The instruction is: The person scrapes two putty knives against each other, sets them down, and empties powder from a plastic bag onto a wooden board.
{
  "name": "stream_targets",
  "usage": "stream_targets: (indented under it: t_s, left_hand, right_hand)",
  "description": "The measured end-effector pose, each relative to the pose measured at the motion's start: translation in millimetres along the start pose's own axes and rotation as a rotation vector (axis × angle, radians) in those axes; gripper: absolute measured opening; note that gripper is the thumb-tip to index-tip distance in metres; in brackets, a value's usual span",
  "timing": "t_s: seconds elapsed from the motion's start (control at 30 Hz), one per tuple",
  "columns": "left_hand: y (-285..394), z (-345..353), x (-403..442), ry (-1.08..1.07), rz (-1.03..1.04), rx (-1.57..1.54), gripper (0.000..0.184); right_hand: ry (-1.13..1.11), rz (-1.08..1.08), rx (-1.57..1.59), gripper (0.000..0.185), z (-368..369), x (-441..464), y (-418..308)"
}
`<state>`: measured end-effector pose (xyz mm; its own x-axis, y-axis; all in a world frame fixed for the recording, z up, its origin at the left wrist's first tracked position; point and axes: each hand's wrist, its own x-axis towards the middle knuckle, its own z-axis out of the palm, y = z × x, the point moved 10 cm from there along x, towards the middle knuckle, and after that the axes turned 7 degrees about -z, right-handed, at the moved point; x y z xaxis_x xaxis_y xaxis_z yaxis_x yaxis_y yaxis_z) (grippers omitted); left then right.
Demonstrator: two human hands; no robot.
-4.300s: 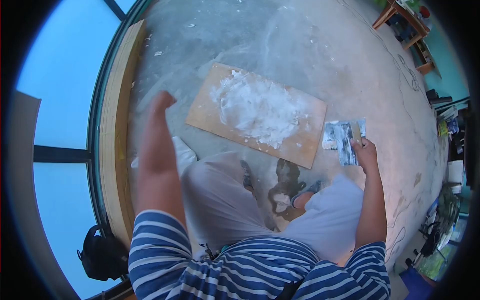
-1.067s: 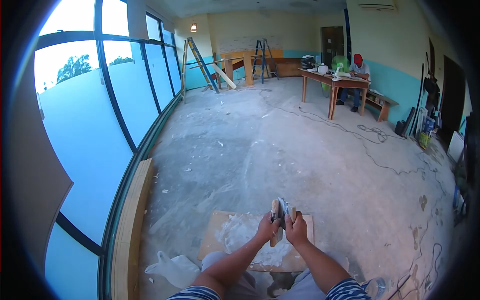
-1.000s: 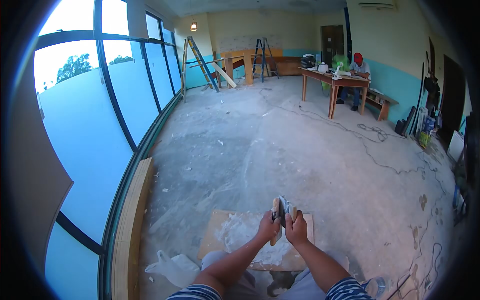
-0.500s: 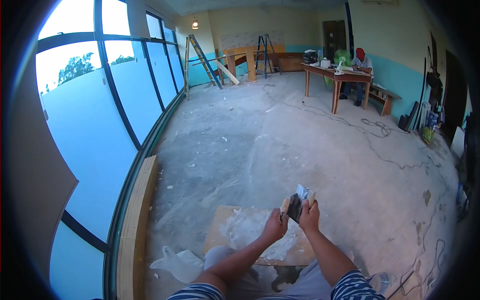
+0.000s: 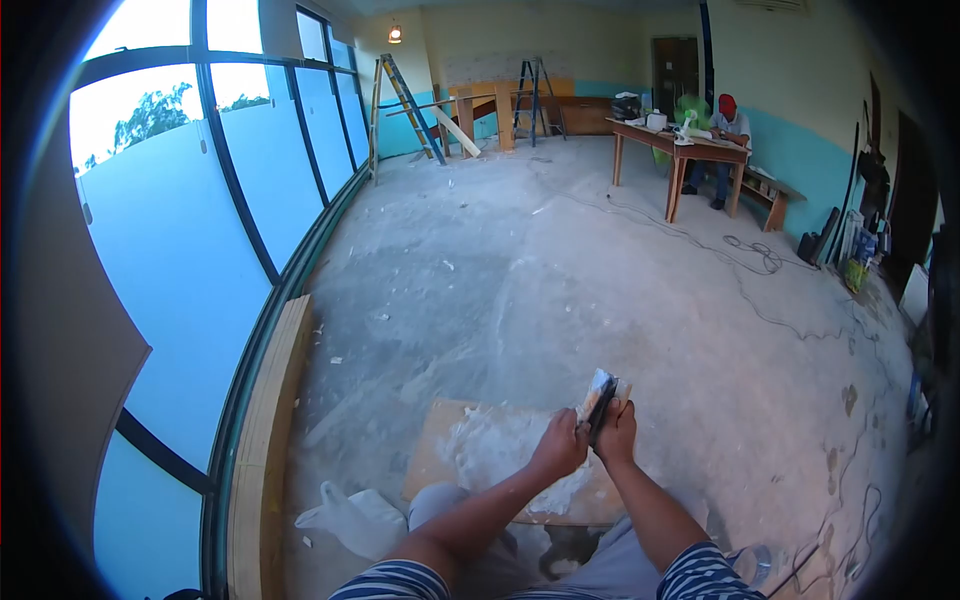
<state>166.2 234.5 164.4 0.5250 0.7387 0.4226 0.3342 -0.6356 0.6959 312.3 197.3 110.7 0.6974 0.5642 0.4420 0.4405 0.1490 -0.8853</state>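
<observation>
Both hands are held out together over the right part of a wooden board (image 5: 430,450) smeared with white paste (image 5: 500,440). My left hand (image 5: 562,443) is closed around the handle of one scraper, which is mostly hidden by the fingers. In my right hand (image 5: 616,430) is another scraper (image 5: 603,396), its blade dark and streaked with white, raised close against the first. The two tools appear to touch or overlap; exactly where one ends cannot be made out.
A white plastic bag (image 5: 355,520) lies left of my knees, near long timber (image 5: 270,440) along the windows. Ladders (image 5: 405,110) stand far ahead. Another person (image 5: 730,125) sits at a wooden table (image 5: 680,150) at the far right. Cables (image 5: 765,255) cross the floor at right.
Since the oldest frame, the view has risen from the lap to the room, and both hands have come together with the scrapers. Lately the hands have shifted slightly right and drawn closer together.
</observation>
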Motion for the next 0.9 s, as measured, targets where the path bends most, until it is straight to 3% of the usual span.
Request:
stream_targets:
  t_s: [0.07,0.17,0.2,0.27,0.37,0.47,0.57,0.67,0.7,0.8,0.83,0.87,0.9]
  left_hand:
    - [26,0,-13,0.04,0.139,-0.113,0.016]
    - [-23,-1,10,0.072,-0.102,-0.033,0.018]
    - [-22,-12,14,0.12,-0.083,-0.029,0.018]
    - [6,-18,7,0.016,-0.061,-0.063,0.018]
    - [1,-8,2,0.089,0.034,-0.03,0.018]
    - [-26,-24,16,0.129,-0.11,-0.027,0.017]
    - [5,-12,3,-0.03,-0.032,-0.085,0.018]
    - [-37,-5,10,0.103,-0.066,0.051,0.019]
    - [-54,-14,15,0.088,-0.231,-0.017,0.019]
    - [-19,-24,9,0.051,-0.12,-0.015,0.019]
    - [-3,-15,2,0.003,-0.023,-0.047,0.019]
    - [9,-12,-7,0.099,0.188,-0.062,0.018]
    - [-15,-6,1,0.101,0.093,-0.011,0.017]
  right_hand:
    - [-0.01,-0.001,0.072,0.049,-2,-4,-18]
    - [-0.093,0.011,-0.086,0.05,5,-9,-8]
    - [-0.101,-0.027,-0.07,0.049,6,-12,-9]
    - [-0.13,0.007,-0.067,0.048,8,-10,-10]
    - [-0.182,0.005,-0.091,0.049,11,-14,-6]
    - [-0.197,-0.019,-0.082,0.05,13,-20,-12]
    - [-0.191,0.068,-0.133,0.045,10,-13,-6]
    - [-0.284,0.047,-0.106,0.047,17,-22,-6]
    - [-0.316,0.048,-0.081,0.046,15,-24,-16]
    - [-0.186,0.076,-0.064,0.045,3,-13,-15]
    - [-0.247,0.095,-0.14,0.044,7,-14,-15]
    - [-0.241,0.063,-0.131,0.043,10,-15,-18]
    - [-0.238,0.03,-0.129,0.043,10,-18,-19]
